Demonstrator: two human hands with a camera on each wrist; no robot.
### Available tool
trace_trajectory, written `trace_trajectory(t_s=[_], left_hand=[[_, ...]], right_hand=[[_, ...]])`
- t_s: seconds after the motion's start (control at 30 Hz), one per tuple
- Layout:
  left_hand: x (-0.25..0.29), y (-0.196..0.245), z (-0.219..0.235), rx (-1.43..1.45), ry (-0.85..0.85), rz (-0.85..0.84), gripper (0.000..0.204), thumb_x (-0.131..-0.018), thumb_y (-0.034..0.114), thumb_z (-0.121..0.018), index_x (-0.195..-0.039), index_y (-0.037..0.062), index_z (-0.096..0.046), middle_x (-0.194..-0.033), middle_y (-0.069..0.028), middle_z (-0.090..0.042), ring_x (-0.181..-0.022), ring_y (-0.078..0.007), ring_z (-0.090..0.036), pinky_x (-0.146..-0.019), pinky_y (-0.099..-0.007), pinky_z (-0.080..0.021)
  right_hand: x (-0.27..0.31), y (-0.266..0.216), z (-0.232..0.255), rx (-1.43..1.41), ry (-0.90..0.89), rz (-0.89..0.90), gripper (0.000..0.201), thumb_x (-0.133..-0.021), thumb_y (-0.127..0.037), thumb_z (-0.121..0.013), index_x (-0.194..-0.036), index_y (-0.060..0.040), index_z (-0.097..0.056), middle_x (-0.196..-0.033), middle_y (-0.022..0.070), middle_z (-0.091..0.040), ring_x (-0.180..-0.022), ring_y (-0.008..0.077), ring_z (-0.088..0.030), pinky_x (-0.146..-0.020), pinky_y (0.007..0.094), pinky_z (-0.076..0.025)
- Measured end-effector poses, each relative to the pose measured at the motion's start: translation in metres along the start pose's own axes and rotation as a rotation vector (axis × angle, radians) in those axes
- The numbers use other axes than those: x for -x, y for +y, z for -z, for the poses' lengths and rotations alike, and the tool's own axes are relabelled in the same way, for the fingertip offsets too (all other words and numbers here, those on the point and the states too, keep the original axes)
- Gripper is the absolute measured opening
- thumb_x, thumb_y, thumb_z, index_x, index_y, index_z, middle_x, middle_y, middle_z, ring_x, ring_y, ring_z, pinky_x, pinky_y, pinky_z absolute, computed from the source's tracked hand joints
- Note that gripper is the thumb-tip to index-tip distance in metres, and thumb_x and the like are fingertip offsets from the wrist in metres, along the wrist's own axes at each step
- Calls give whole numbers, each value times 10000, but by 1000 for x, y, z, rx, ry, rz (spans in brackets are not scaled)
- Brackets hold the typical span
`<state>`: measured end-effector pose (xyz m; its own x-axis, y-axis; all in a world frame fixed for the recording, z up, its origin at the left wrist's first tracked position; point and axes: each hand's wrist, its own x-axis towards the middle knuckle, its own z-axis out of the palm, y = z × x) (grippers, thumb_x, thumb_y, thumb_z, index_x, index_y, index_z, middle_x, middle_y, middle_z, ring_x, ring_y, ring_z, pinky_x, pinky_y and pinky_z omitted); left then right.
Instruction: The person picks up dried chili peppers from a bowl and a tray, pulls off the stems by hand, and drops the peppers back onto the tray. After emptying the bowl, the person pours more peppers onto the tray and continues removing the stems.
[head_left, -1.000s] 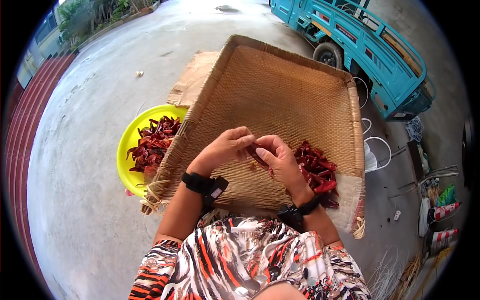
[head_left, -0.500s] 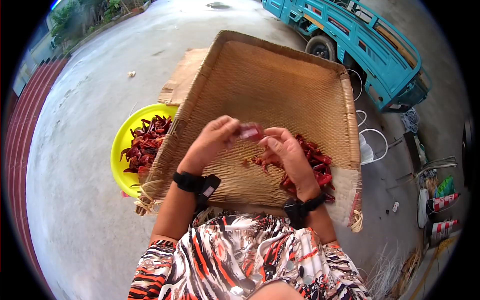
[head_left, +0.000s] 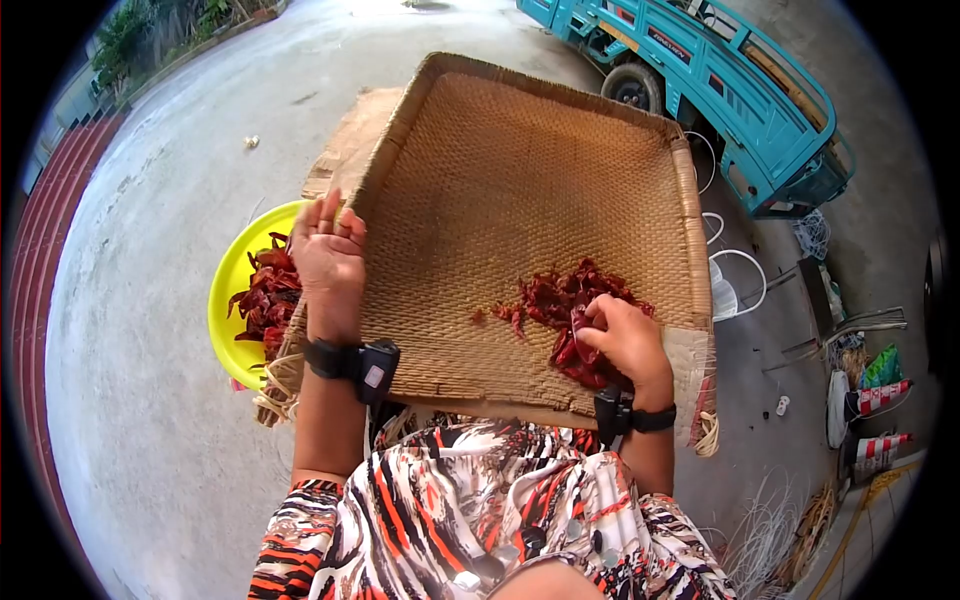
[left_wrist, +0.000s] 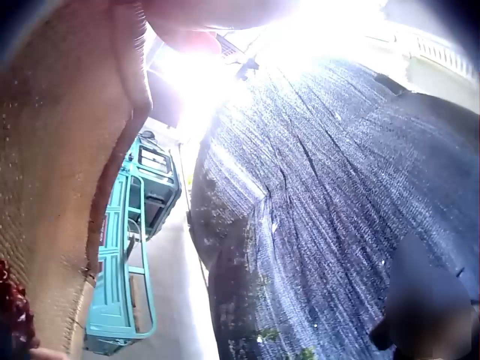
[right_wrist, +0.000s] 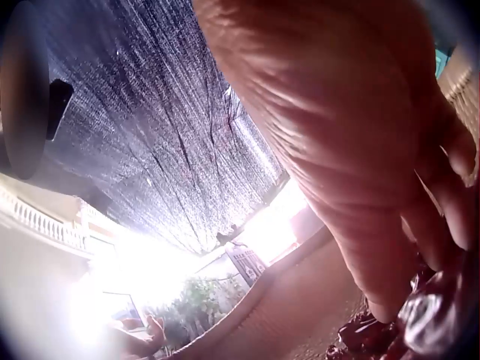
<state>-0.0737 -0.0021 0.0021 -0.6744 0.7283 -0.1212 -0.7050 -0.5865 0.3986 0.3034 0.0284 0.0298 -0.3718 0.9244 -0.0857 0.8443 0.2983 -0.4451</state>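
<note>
My left hand (head_left: 332, 265) is over the left rim of the woven tray (head_left: 480, 190), beside the yellow basin (head_left: 224, 300). Its fingers are loosely extended and no chili shows in it. Dried red chilies (head_left: 268, 295) fill the basin, partly hidden behind that hand. At the tray's right front, my right hand (head_left: 628, 342) reaches down over a pile of dried chilies (head_left: 545, 300) and pinches a dark red chili (head_left: 578, 325) between thumb and fingers. In the right wrist view a glossy chili (right_wrist: 431, 315) lies right at the fingertips.
Cardboard (head_left: 350, 140) lies behind the tray's left side. A turquoise cargo tricycle (head_left: 740, 100) is parked at the back right. A white bucket (head_left: 722, 292) stands by the tray's right rim. Striped red-and-white objects (head_left: 880, 398) and loose wire (head_left: 765, 520) lie farther right.
The hands were together over the tray, handling a chili. They have parted: the left moved left toward the basin and holds no visible chili, the right went down to the pile.
</note>
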Motion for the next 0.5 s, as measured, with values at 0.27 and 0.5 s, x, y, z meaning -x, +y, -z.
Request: trace_trajectory(t_s=[0.27, 0.5], left_hand=[[46, -31, -32, -820, -508, 389, 235, -941, 180, -583, -1128, 37, -573, -937, -20, -642, -784, -92, -606, -685, -227, -487], [65, -43, -36, -1128, -1089, 638, 399, -932, 346, -624, -1174, 33, -569, -933, -12, -622, -837, -101, -592, -738, -254, -470]], right_hand=[[-6, -9, -2, -300, 39, 55, 423, -795, -133, -704, -1179, -79, -537, -908, 54, -646, -788, 182, -624, -683, 326, -493], [-9, -56, 1, -1146, -40, 86, 252, -922, -109, -626, -1128, -21, -511, -967, 59, -655, -712, 83, -606, -634, 215, -508]])
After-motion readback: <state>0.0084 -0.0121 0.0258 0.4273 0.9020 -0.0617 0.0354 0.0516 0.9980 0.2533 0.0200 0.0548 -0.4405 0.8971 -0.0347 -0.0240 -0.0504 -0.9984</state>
